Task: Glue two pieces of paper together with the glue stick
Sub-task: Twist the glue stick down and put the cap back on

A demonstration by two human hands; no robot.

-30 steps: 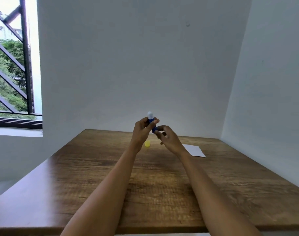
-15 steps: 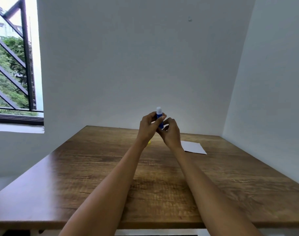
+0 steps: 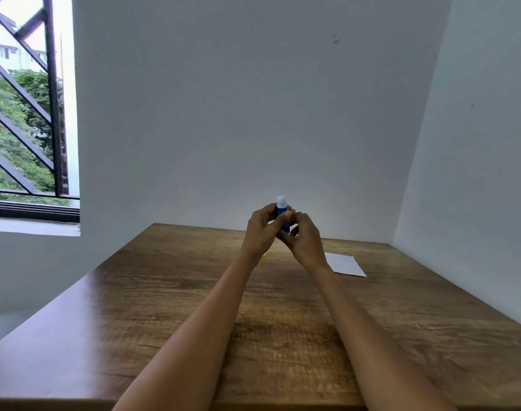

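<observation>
A blue glue stick with its white tip bare stands upright in the air above the far part of the wooden table. My left hand grips its barrel from the left. My right hand pinches its lower end from the right. White paper lies flat on the table to the right of my right wrist; I cannot tell how many sheets. A small yellow cap peeks out on the table behind my left wrist, mostly hidden.
White walls close the table at the back and on the right. A barred window sits at the left above a sill. The table's near edge runs along the bottom of the view.
Both hands have risen together with the glue stick, and my right hand has closed in on its lower end. The yellow cap is now mostly hidden behind my left wrist.
</observation>
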